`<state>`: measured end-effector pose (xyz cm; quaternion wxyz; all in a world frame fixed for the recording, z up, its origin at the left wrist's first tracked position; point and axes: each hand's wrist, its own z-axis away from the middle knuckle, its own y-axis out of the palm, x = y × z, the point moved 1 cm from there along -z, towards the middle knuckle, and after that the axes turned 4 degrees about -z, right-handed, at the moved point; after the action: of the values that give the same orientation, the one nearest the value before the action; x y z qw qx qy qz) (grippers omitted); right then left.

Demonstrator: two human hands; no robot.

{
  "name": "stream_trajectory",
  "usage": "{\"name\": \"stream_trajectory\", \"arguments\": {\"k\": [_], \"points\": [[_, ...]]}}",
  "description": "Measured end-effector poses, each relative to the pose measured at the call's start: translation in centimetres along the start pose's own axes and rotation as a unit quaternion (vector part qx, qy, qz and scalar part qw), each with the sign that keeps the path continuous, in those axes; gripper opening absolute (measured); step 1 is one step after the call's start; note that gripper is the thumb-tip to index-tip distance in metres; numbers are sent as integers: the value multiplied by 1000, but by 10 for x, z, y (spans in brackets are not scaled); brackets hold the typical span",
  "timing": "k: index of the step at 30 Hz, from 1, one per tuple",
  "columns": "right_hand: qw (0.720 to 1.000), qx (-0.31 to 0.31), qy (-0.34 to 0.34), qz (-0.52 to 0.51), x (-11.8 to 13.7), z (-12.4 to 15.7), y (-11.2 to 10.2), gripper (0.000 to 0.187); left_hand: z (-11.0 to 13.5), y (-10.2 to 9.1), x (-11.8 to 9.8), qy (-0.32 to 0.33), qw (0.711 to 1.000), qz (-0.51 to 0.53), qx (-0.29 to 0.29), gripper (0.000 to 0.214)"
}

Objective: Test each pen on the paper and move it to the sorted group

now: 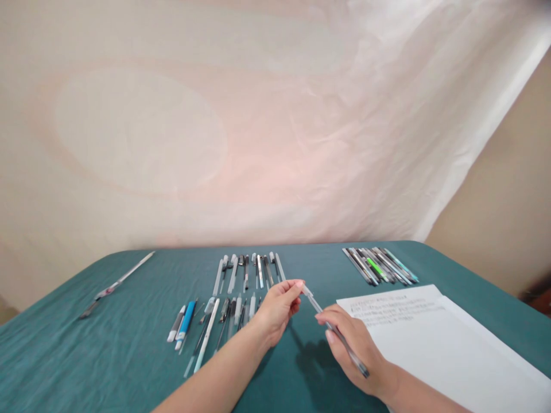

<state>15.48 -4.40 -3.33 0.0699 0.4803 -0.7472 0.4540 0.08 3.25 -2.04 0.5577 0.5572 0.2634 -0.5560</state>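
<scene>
A clear-barrelled pen slants between my two hands above the cloth, its dark end toward me on the right. My right hand grips the barrel between thumb and fingers. At the pen's upper left end, my left hand pinches the tip with thumb and forefinger; whether a cap sits there is hard to make out. Below and behind my left hand lie disassembled pen parts, with barrels, caps and refills in a loose row. Another row of pen parts lies farther back.
White paper sheets with handwritten lines lie at the right. Behind them is a group of pens, one bright green. A blue correction pen lies left of centre. A long thin wrapped item rests far left on the green tablecloth.
</scene>
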Motion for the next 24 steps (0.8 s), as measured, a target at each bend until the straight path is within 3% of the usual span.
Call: {"name": "stream_trajectory", "arguments": {"k": [4,10,15,24], "points": [[1000,1,2,1,-2,-1,0,26,5,4,1,-8,1000,-17,17,36],[999,10,-19,36,-4,3,2,28,7,7,3,87,989,-114,25,33],[998,15,-34,51,-2,4,2,27,14,14,4,123,980,-156,2,32],[998,12,-45,43,-1,5,5,26,20,18,9,130,978,-165,5,31]]}}
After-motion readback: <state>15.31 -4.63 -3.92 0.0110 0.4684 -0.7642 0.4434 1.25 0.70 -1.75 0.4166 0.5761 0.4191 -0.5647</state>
